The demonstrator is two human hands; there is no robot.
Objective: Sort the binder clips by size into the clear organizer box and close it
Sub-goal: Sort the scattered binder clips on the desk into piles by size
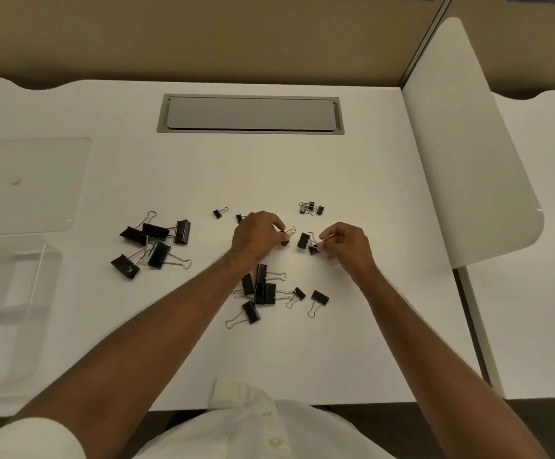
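Sorting underway: left hand (257, 235) pinching a small clip (286, 240), right hand (347, 241) pinching another small clip (314, 249), both well right of the open organizer box (14, 270). Next: carrying them into one compartment.

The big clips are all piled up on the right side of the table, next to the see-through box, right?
Not quite. The head view shows the big clips piled on the left side of the table, next to the see-through box.
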